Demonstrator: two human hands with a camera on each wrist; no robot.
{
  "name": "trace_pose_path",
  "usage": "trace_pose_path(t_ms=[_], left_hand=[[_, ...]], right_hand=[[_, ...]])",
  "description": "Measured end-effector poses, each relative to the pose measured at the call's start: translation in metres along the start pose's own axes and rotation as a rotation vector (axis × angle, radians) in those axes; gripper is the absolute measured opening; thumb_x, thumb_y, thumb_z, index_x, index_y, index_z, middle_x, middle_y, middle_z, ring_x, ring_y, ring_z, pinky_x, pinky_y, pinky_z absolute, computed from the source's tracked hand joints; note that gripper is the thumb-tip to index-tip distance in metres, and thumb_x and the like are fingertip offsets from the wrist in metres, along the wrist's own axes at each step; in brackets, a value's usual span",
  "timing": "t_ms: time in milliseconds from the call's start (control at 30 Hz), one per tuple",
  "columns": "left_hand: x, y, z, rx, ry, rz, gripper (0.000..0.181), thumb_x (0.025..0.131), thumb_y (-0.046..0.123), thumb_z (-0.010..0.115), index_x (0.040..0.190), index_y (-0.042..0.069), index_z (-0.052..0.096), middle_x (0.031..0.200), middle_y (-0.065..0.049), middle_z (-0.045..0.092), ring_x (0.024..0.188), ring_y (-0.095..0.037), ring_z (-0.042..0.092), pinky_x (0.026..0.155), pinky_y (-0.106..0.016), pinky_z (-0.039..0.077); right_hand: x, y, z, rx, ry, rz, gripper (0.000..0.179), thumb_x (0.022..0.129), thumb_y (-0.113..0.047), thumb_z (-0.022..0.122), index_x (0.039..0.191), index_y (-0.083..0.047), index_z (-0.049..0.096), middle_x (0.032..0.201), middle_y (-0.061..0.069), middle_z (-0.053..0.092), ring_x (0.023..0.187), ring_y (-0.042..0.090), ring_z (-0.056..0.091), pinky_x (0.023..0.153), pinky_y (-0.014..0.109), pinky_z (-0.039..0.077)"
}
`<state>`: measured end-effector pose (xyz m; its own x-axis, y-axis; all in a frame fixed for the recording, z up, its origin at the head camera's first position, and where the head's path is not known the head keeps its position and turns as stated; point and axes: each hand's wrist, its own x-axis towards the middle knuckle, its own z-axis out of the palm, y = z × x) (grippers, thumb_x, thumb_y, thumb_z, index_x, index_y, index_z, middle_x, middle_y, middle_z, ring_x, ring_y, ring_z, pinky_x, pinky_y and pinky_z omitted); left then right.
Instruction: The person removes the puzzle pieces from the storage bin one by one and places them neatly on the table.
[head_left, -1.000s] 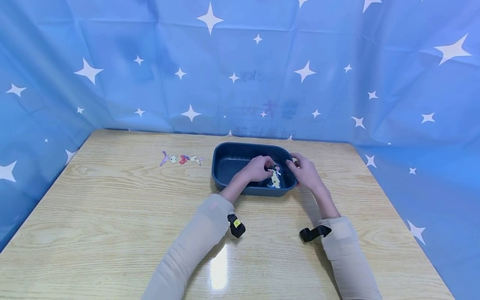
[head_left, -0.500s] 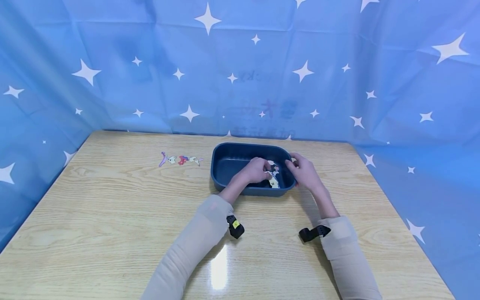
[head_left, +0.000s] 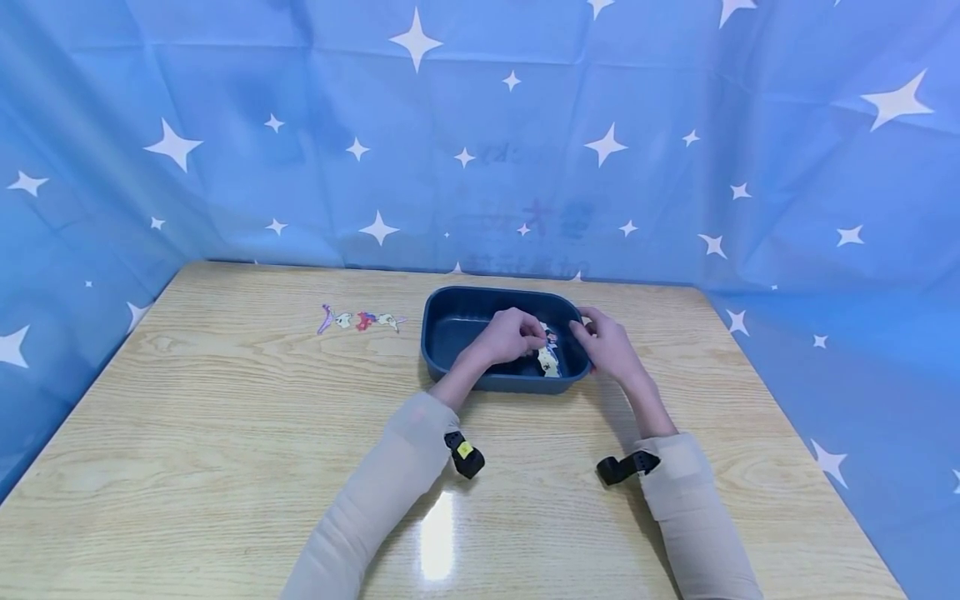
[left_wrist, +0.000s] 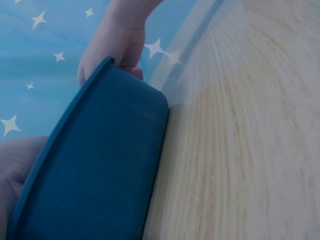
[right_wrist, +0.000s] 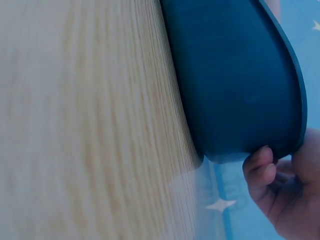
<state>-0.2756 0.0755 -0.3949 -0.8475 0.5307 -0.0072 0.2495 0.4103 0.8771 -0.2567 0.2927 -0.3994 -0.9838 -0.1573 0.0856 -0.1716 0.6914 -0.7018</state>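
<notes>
While the left hand is reaching over the near rim into the dark blue box, I am seeing its thumb and forefinger standing close together; whether they are pinching anything, I cannot tell. Right hand: gripping the box's right end, thumb inside, fingers curling against the outside. Picture pieces: lying in the box's right part, beside the left fingertips. Risks, in my judgement: thin pieces clinging together, so that two are lifting at once; knuckles catching the wall; the box sliding if the right grip is slackening. Edges: the wall is rising all around; box floor is showing left of the hand. Row of pieces: lying left of the box, apart from it. Table: stretching widely leftward and nearward, giving room. Starry curtain: hanging behind.
</notes>
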Motion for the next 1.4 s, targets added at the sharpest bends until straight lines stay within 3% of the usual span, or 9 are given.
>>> trace_pose_path(t_ms=[200, 467, 867, 1067, 1233, 1400], left_hand=[[-0.007, 0.001, -0.009, -0.017, 0.077, 0.063, 0.016, 0.101, 0.011, 0.063, 0.107, 0.001, 0.074, 0.097, -0.013, 0.072, 0.084, -0.028, 0.069, 0.068, -0.025, 0.052], [-0.022, 0.005, -0.031, -0.13, 0.172, 0.069, 0.015, 0.101, 0.011, 0.062, 0.109, 0.002, 0.072, 0.094, -0.013, 0.07, 0.089, -0.032, 0.068, 0.076, -0.029, 0.056], [-0.044, 0.004, -0.063, -0.335, 0.283, 0.11, 0.013, 0.097, 0.016, 0.071, 0.104, 0.005, 0.07, 0.091, -0.01, 0.069, 0.086, -0.038, 0.067, 0.084, -0.047, 0.057], [-0.058, 0.001, -0.08, -0.324, 0.32, 0.112, 0.013, 0.097, 0.02, 0.071, 0.105, 0.009, 0.072, 0.092, -0.009, 0.07, 0.08, -0.032, 0.065, 0.081, -0.045, 0.058], [-0.07, -0.003, -0.095, -0.326, 0.348, 0.099, 0.018, 0.097, 0.021, 0.071, 0.108, 0.007, 0.073, 0.095, -0.011, 0.071, 0.077, -0.024, 0.064, 0.076, -0.036, 0.057], [-0.08, -0.009, -0.107, -0.293, 0.375, 0.079, 0.024, 0.097, 0.02, 0.072, 0.112, 0.001, 0.073, 0.094, -0.012, 0.07, 0.077, -0.024, 0.063, 0.072, -0.031, 0.055]], right_hand=[[-0.001, 0.0, 0.0, 0.007, -0.002, -0.005, 0.04, 0.107, -0.022, 0.051, 0.141, 0.0, 0.051, 0.078, 0.023, 0.061, 0.044, 0.037, 0.057, 0.042, 0.042, 0.05], [0.0, 0.0, 0.0, 0.015, 0.001, -0.005, 0.04, 0.107, -0.021, 0.051, 0.141, 0.0, 0.05, 0.078, 0.019, 0.062, 0.044, 0.038, 0.058, 0.042, 0.043, 0.05], [0.0, 0.003, 0.001, 0.006, 0.004, -0.017, 0.04, 0.107, -0.025, 0.05, 0.139, -0.001, 0.052, 0.076, 0.015, 0.061, 0.043, 0.036, 0.058, 0.042, 0.042, 0.05], [0.001, 0.002, 0.002, -0.005, 0.011, -0.026, 0.038, 0.107, -0.021, 0.052, 0.138, 0.001, 0.053, 0.075, 0.017, 0.062, 0.041, 0.034, 0.058, 0.041, 0.041, 0.05], [0.001, 0.0, 0.002, -0.016, 0.014, -0.032, 0.038, 0.107, -0.021, 0.051, 0.137, 0.001, 0.053, 0.075, 0.017, 0.062, 0.041, 0.033, 0.058, 0.041, 0.041, 0.05], [0.001, 0.001, 0.001, -0.018, 0.017, -0.03, 0.038, 0.107, -0.021, 0.051, 0.138, 0.001, 0.053, 0.075, 0.017, 0.062, 0.042, 0.034, 0.058, 0.042, 0.042, 0.05]])
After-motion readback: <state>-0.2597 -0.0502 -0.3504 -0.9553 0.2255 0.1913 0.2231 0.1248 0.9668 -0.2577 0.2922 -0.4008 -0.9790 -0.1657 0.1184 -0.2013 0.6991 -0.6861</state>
